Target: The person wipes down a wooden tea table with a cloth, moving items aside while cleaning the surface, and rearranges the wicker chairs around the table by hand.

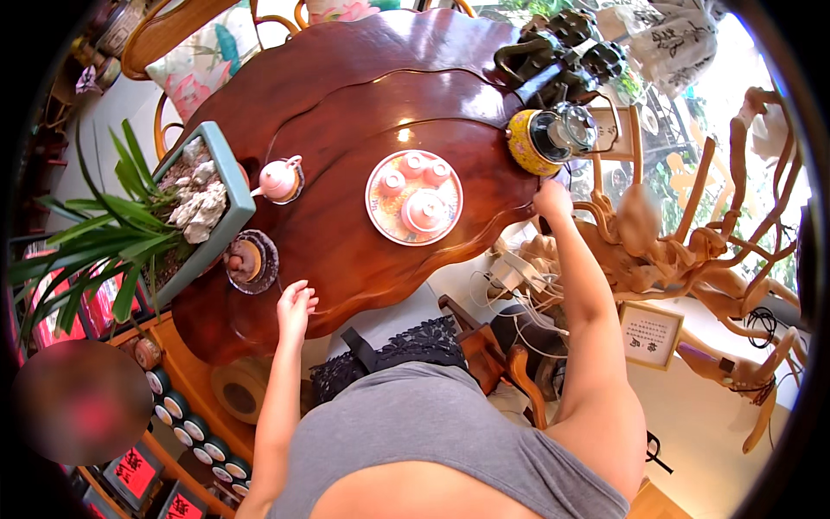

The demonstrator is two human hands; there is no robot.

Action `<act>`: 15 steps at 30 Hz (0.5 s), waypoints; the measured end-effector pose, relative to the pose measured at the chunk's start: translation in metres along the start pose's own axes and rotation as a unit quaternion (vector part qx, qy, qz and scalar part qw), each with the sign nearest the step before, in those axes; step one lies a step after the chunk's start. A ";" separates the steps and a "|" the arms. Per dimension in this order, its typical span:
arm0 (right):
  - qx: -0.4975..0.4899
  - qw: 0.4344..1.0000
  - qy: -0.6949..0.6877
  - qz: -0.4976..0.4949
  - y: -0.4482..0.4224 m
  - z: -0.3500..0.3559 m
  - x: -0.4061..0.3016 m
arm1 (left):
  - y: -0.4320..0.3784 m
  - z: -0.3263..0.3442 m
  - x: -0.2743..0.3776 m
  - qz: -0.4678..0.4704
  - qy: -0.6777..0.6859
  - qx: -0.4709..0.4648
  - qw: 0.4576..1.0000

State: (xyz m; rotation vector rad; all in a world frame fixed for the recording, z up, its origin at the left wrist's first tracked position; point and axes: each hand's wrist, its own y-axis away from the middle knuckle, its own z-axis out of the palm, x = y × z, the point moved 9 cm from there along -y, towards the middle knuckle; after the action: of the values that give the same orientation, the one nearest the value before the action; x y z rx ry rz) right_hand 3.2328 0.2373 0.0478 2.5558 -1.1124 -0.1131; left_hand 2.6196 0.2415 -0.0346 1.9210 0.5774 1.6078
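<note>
My left hand (296, 310) hovers by the near edge of a dark polished wooden table (311, 253), its fingers loosely bent around nothing. Closest to it is a dark scalloped dish (264, 279) bearing a small brown figurine (241, 258). At the table's right edge my right hand (553, 200) reaches to just below a yellow patterned stove base (524, 144); its fingertips are hidden, so I cannot tell whether it grips anything. A glass kettle (574, 130) sits on that base. Between my hands, a round patterned tray (378, 224) carries a lidded pink pot (425, 211) and three pink cups (414, 164).
Behind the left hand stand a pink teapot (279, 181) on a coaster and a blue-green planter (230, 175). Dark sculpted figures (551, 58) occupy the far right corner. White cables (528, 285) hang below the right edge, beside a branching driftwood piece (648, 259).
</note>
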 end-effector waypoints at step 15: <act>-0.162 0.972 -0.050 -0.165 0.046 0.066 -0.127 | -0.105 0.180 0.048 -0.018 -0.310 -0.081 0.947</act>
State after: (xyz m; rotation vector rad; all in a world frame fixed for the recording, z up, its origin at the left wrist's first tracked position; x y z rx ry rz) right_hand 3.0998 0.2810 -0.0062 2.4300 -0.6262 -0.4705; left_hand 2.8081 0.3253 -0.0905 2.1194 0.2059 0.9060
